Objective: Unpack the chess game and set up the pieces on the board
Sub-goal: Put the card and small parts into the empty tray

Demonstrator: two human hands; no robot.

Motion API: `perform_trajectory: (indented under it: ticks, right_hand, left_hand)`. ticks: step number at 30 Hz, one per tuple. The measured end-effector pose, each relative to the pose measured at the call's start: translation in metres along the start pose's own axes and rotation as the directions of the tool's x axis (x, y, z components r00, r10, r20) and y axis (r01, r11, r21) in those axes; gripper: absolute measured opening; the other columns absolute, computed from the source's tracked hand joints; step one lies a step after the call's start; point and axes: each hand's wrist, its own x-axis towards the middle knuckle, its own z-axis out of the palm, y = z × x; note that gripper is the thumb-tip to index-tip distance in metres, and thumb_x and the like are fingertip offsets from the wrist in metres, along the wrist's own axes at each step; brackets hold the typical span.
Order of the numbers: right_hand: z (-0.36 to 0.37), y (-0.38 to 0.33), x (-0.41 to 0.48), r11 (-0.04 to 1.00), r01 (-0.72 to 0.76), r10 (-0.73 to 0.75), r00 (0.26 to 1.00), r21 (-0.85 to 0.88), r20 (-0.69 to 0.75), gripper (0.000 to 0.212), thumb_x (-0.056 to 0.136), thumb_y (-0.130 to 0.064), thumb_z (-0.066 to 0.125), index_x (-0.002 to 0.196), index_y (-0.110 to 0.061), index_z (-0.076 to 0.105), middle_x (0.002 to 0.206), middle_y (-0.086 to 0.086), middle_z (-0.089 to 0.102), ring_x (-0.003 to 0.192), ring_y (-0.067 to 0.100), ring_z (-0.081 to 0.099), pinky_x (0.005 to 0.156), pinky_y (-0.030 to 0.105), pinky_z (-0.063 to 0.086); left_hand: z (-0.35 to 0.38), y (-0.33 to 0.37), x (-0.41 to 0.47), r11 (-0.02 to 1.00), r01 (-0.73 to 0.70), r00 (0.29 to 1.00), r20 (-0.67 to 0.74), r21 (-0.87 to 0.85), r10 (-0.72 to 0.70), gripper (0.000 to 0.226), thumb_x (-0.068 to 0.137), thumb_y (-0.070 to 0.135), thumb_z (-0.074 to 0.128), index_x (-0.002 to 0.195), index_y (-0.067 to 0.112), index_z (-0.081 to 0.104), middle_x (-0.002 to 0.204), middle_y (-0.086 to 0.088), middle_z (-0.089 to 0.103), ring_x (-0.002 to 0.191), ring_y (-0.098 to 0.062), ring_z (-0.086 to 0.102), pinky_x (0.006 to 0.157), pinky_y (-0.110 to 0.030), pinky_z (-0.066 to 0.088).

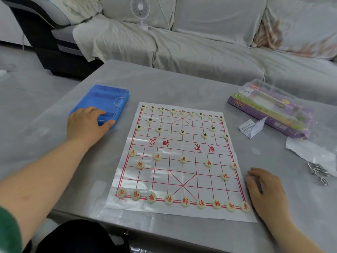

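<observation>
White plastic board [200, 185], gridded in red, lies flat at the centre of the grey table [173, 83]. 16 red-lettered pieces [185, 201] stand on its near half and 16 dark-lettered pieces [182, 132] on its far half. Left of centre, the left hand [85, 123] rests on the near corner of a blue case [105, 97], its fingers laid flat on the clear lid and the thumb along the near edge. At lower right, the right hand [264, 190] sits just beside the board's edge, its fingers loosely curled and holding nothing. A purple box [269, 106], a folded paper slip [252, 127] and metal rings [318, 172] lie at the right.
</observation>
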Motion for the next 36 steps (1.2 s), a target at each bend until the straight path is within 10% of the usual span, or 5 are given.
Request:
perform_trajectory:
  ticks: [5, 13, 20, 25, 36]
  right_hand:
    - [0.018, -0.067, 0.007, 0.988, 0.146, -0.145, 0.989, 0.051, -0.015, 0.025, 0.092, -0.011, 0.047, 0.113, -0.012, 0.06, 0.132, 0.002, 0.05, 0.126, 0.017, 0.038, 0.107, 0.027, 0.025]
    - [0.111, -0.235, 0.007, 0.893, 0.43, -0.447, 0.813, 0.132, 0.373, 0.048, 0.095, -0.023, 0.04, 0.141, -0.013, 0.028, 0.149, 0.003, 0.027, 0.139, 0.018, 0.018, 0.114, 0.028, 0.011]
    - [0.163, -0.309, 0.024, 0.942, 0.337, -0.309, 0.855, 0.008, 0.415, 0.061, 0.096, -0.034, 0.034, 0.145, -0.005, 0.011, 0.151, 0.01, 0.02, 0.142, 0.026, 0.007, 0.115, 0.04, -0.004]
    - [0.17, -0.319, 0.03, 0.966, 0.194, -0.244, 0.9, 0.169, 0.36, 0.057, 0.093, -0.018, 0.04, 0.144, -0.009, 0.017, 0.143, 0.012, 0.034, 0.135, 0.027, 0.027, 0.115, 0.039, 0.014]
    - [0.131, -0.314, 0.009, 0.766, -0.016, -0.249, 0.915, 0.643, 0.319, 0.049, 0.096, -0.013, 0.039, 0.142, -0.014, 0.023, 0.147, 0.0, 0.026, 0.134, 0.014, 0.028, 0.106, 0.021, 0.023]
  left_hand:
    - [-0.002, -0.013, -0.002, 0.992, -0.021, 0.997, -0.075, -0.125, 0.011, 0.04, 0.085, 0.029, 0.059, 0.117, 0.005, 0.058, 0.126, -0.017, 0.053, 0.113, -0.037, 0.047, 0.096, -0.042, 0.032]
    - [0.006, -0.045, 0.005, 0.858, 0.396, 0.917, 0.184, -0.327, -0.353, 0.067, 0.09, 0.042, 0.046, 0.141, 0.007, 0.024, 0.144, -0.017, 0.033, 0.132, -0.035, 0.029, 0.107, -0.04, 0.02]
    - [0.017, -0.056, 0.011, 0.856, 0.365, 0.931, 0.151, -0.366, -0.332, 0.054, 0.092, 0.043, 0.039, 0.137, 0.015, 0.034, 0.138, -0.008, 0.044, 0.132, -0.023, 0.033, 0.11, -0.036, 0.013]
    - [0.019, -0.052, 0.022, 0.799, 0.423, 0.905, 0.152, -0.428, -0.398, 0.053, 0.09, 0.042, 0.044, 0.133, 0.011, 0.039, 0.131, -0.011, 0.05, 0.125, -0.027, 0.039, 0.105, -0.035, 0.02]
    - [-0.024, -0.026, 0.014, 0.227, 0.298, 0.861, 0.159, -0.927, -0.482, 0.044, 0.086, 0.004, 0.053, 0.127, 0.014, 0.043, 0.117, -0.003, 0.047, 0.095, -0.016, 0.047, 0.076, -0.026, 0.039]
